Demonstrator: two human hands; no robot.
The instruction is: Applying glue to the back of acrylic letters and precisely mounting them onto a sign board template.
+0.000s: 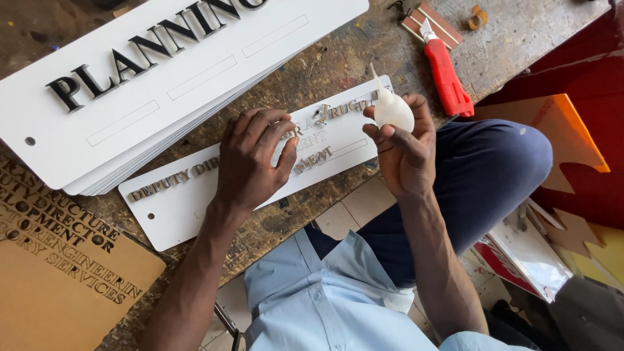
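Fingers (383, 133) of right hand (406, 153) curled tight round small white nozzle-tipped glue bottle (392, 107), over narrow white sign plate (175, 201). Left hand (250, 159) pressing flat there. Gluing letters; next needs nozzle lowered precisely.

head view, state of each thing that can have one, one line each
left hand: flat, pressing on the small white sign plate
right hand: gripping the glue bottle
glue bottle: held up, nozzle pointing up and away, uncapped as far as shows
small white sign plate: lying flat on the workbench, some letters fixed, a few loose
stack of large white sign plates: lying flat, black letters on top
red utility knife: lying on the bench, untouched
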